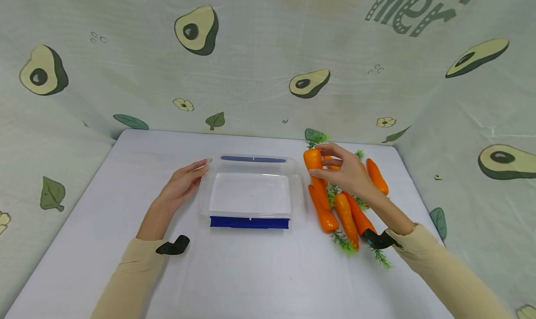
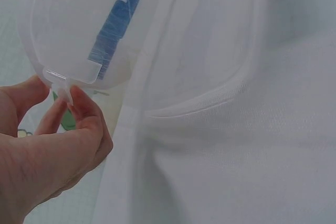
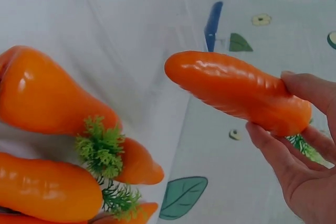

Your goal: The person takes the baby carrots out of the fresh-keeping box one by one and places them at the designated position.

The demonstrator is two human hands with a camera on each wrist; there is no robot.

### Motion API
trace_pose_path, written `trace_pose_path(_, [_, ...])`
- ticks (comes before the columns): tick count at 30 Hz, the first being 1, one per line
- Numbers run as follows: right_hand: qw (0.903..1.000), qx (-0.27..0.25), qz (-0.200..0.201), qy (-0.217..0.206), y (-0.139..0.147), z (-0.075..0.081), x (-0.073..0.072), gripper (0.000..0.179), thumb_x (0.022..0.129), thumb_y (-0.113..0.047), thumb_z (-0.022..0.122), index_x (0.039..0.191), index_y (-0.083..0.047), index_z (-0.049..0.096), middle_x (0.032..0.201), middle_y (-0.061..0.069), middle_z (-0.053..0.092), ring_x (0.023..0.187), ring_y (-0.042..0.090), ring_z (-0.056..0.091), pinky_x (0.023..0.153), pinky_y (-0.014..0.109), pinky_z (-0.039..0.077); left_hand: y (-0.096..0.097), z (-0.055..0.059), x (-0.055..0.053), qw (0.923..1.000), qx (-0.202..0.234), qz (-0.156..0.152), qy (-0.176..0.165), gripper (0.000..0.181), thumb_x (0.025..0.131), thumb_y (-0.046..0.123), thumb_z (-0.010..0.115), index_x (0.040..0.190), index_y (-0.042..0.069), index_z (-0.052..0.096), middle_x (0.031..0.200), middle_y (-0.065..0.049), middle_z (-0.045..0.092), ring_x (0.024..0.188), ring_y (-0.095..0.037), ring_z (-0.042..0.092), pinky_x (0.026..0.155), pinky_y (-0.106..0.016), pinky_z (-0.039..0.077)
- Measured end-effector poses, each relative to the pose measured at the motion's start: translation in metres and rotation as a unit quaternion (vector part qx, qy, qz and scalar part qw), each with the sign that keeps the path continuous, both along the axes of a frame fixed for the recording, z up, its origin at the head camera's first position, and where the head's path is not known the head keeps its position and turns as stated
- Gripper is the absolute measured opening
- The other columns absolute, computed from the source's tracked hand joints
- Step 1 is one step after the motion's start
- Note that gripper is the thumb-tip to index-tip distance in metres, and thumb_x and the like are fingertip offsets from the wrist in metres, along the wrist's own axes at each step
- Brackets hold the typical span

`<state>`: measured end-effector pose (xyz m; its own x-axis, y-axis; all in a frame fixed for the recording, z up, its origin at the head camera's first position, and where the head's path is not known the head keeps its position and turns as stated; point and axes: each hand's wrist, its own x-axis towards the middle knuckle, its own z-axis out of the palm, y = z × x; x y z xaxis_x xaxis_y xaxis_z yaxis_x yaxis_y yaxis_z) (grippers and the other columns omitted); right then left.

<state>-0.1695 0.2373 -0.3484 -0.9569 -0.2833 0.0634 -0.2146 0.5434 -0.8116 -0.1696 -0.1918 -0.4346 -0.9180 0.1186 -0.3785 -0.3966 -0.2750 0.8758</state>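
Note:
A clear plastic container point(image 1: 250, 215) with blue strips along its front and back sides sits in the middle of the table. My left hand point(image 1: 185, 183) is at its left side; in the left wrist view, thumb and fingertips pinch a small clear tab point(image 2: 63, 91) on its rim. To the right of the container, my right hand point(image 1: 341, 167) holds a glossy orange carrot point(image 3: 236, 90) by its thick end. Green leaves point(image 1: 317, 139) stick out beyond the fingers, and the narrow tip points toward me over the other carrots.
Several more orange carrots point(image 1: 345, 219) with green tops lie in a loose pile right of the container, partly under my right forearm. A white cloth covers the table point(image 1: 251, 272). Behind and beside it hangs an avocado-patterned cloth point(image 1: 251, 77).

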Motion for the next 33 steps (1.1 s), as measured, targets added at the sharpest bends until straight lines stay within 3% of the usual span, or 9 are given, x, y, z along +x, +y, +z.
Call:
trace_pose_path(4, [0.9998,0.003,-0.017,-0.011,0.013,-0.003,0.004,0.06,0.09,-0.027,0.083,0.143,-0.013,0.058,0.14,0.012,0.058,0.121,0.036,0.063,0.088,0.029,0.058,0.0,0.0,-0.001,1.0,0.002,0.002,-0.002,0.062,0.105,0.015,0.062,0.159,0.003,0.035,0.137,0.006,0.046,0.107,0.001,0.048,0.104,-0.018,0.04])
trace_pose_path(10, [0.9993,0.005,-0.036,-0.009,0.033,-0.008,0.013,0.061,0.091,-0.026,0.082,0.144,-0.012,0.056,0.141,0.015,0.057,0.121,0.038,0.063,0.079,0.028,0.06,0.0,-0.001,0.0,1.0,0.006,0.004,-0.004,0.063,0.104,0.014,0.063,0.159,0.002,0.035,0.133,0.007,0.047,0.104,0.0,0.047,0.095,-0.014,0.043])
trace_pose_path(20, [0.9969,0.032,-0.071,0.01,0.07,-0.019,0.029,0.063,0.092,-0.03,0.08,0.147,-0.014,0.054,0.142,0.017,0.056,0.121,0.041,0.061,0.08,0.013,0.053,0.001,-0.001,0.001,1.0,0.005,0.001,0.001,0.064,0.104,0.015,0.064,0.159,0.002,0.035,0.149,0.0,0.043,0.115,-0.001,0.048,0.11,-0.02,0.038])
trace_pose_path(27, [0.9939,0.035,-0.104,-0.008,0.092,-0.023,0.041,0.065,0.093,-0.031,0.079,0.149,-0.012,0.053,0.145,0.018,0.053,0.122,0.042,0.059,0.08,0.008,0.05,0.0,-0.002,0.001,1.0,0.003,-0.002,0.002,0.064,0.104,0.017,0.065,0.159,0.003,0.036,0.148,0.0,0.044,0.112,-0.001,0.047,0.103,-0.016,0.041])
trace_pose_path(33, [0.9914,0.05,-0.121,-0.007,0.111,-0.034,0.049,0.067,0.095,-0.028,0.077,0.153,-0.01,0.049,0.144,0.022,0.054,0.118,0.035,0.061,0.078,0.009,0.051,0.0,-0.002,0.0,1.0,0.0,-0.005,0.002,0.064,0.104,0.017,0.063,0.16,0.004,0.035,0.154,-0.003,0.039,0.116,-0.002,0.047,0.107,-0.018,0.04])
